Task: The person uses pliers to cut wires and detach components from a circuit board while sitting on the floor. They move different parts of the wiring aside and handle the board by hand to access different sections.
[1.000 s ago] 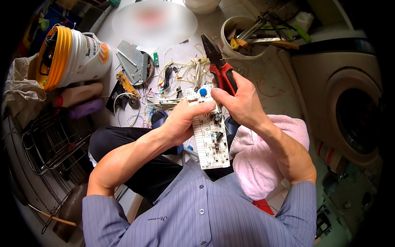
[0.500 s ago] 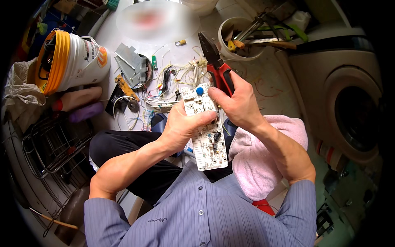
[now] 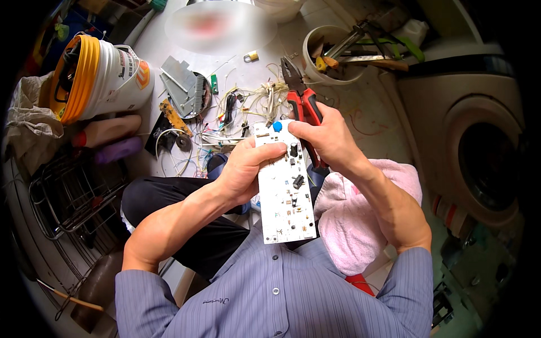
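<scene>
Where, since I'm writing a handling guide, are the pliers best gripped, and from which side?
Probably by the red-and-black handles of the pliers, coming from the near right: the handles point back toward the striped shirt and the jaws point away. The right hand holds them there; the circuit board crowds the handles' left side.

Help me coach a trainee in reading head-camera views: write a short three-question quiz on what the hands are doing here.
1. Which tool does the right hand hold?
A) a silver spanner
B) red-handled metal pliers
C) a yellow screwdriver
2. True or false: the left hand holds the white rectangular circuit board by a long edge.
3. Fill in "left" or "right": to the ____ of the board lies a pink cloth towel.

Key: 1. B; 2. True; 3. right
</scene>
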The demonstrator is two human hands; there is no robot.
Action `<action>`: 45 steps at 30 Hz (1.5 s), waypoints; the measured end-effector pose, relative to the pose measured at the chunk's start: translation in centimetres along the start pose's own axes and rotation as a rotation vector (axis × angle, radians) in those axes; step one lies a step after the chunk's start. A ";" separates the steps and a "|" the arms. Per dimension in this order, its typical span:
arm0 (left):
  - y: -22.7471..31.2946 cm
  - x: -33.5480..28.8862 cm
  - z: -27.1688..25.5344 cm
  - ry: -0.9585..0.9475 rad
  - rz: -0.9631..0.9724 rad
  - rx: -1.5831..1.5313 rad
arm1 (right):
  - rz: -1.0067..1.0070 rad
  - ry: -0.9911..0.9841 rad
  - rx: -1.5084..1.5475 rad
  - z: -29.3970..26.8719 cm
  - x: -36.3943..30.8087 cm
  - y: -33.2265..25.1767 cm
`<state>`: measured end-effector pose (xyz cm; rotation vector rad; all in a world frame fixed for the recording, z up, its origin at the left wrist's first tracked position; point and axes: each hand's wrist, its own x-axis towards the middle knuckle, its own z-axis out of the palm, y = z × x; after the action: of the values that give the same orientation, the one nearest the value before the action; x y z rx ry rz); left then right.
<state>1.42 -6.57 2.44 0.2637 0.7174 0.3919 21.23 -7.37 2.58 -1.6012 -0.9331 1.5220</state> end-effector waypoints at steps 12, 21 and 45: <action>-0.2 -0.7 -0.3 -0.052 0.041 0.019 | 0.001 -0.024 -0.031 0.3 0.1 -0.1; -0.5 -1.0 -1.0 -0.031 0.040 0.052 | 0.015 -0.054 -0.020 0.8 0.2 -0.3; -1.5 -1.9 -3.0 -0.060 0.088 0.004 | -0.061 -0.066 -0.050 1.1 0.2 -0.9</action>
<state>-1.50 -8.40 0.85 0.3106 0.6493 0.4642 20.08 -6.77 3.25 -1.5512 -1.0546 1.5279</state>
